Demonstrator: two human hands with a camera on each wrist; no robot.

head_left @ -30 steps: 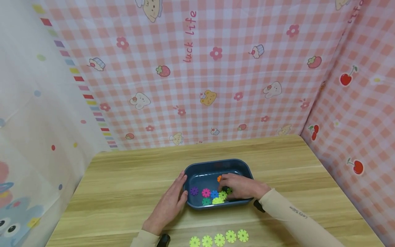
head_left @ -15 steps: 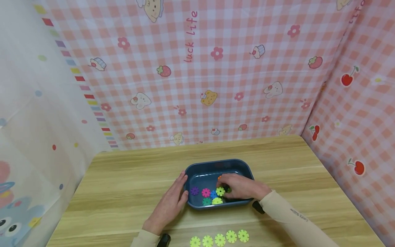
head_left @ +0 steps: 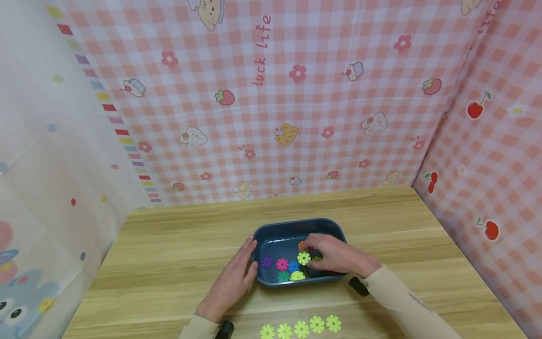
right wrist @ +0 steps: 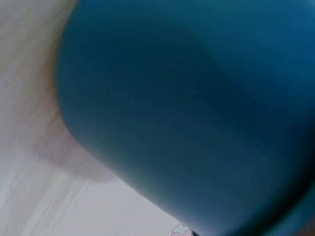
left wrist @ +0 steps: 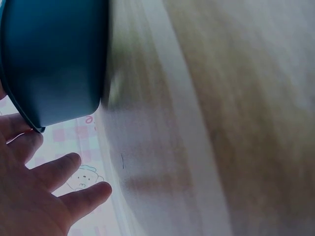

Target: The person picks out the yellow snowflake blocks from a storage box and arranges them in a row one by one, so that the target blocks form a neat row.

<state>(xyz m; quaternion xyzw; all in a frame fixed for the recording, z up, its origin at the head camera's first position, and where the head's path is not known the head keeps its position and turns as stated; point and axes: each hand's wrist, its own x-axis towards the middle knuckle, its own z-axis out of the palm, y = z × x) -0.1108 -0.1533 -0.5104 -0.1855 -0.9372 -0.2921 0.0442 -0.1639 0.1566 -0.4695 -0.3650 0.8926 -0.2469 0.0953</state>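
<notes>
A dark blue rectangular tub (head_left: 275,230) stands on the table with several toothed plastic discs inside. My right hand (head_left: 334,254) reaches in over its right side and pinches a yellow-green toothed disc (head_left: 303,258) between thumb and fingers. Near it lie a purple disc (head_left: 267,262), a pink disc (head_left: 282,264), a blue disc (head_left: 294,267), a green disc (head_left: 283,276) and another yellow-green disc; an orange one is partly hidden by my fingers. My left hand (head_left: 230,280) rests its straight fingers on the left rim. In the left wrist view, its fingers (left wrist: 86,199) are spread by the tub wall (left wrist: 54,64).
Several yellow-green discs (head_left: 301,329) lie in a row on the wooden table (head_left: 178,263) in front of the tub. A pink checked cloth (head_left: 254,117) hangs behind the table. The tub's outer wall (right wrist: 172,108) fills most of the right wrist view.
My right hand has taken hold of a yellow-green disc among the others and raised it slightly, drawing a little to the right. The left hand stays at the rim.
</notes>
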